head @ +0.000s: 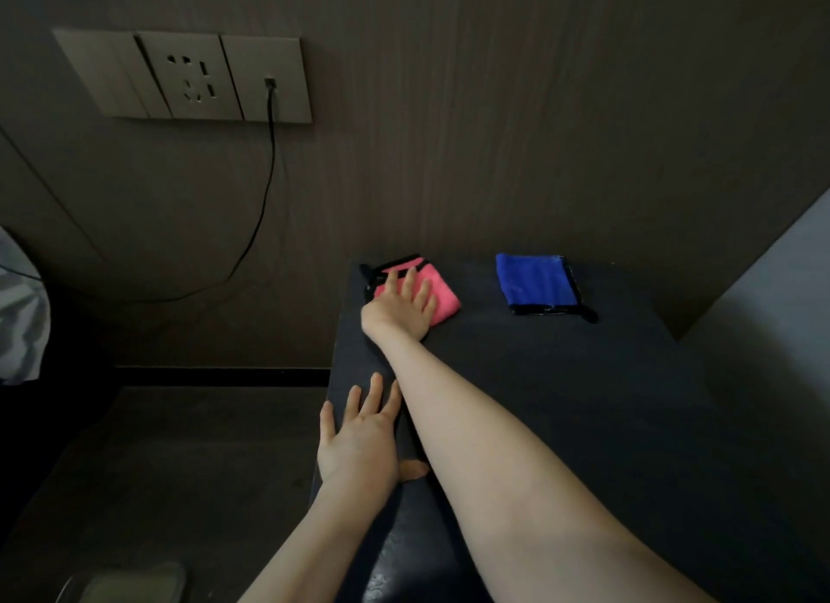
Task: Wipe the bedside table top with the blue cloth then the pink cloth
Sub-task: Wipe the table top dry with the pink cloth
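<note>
The dark bedside table top point(561, 400) fills the right half of the view. A folded pink cloth point(442, 295) with black trim lies at its far left corner. My right hand point(404, 308) rests flat on that cloth, fingers straight and spread. A folded blue cloth point(532, 283) with black trim lies apart at the far right of the top, untouched. My left hand point(359, 436) lies open on the table's left edge, fingers straight; its thumb is partly hidden behind my right forearm.
A wall socket panel point(188, 79) sits at the upper left, with a black cable point(265, 189) hanging from it toward the floor. White bedding point(18, 315) shows at the left edge. A pale wall point(772, 297) borders the table's right side.
</note>
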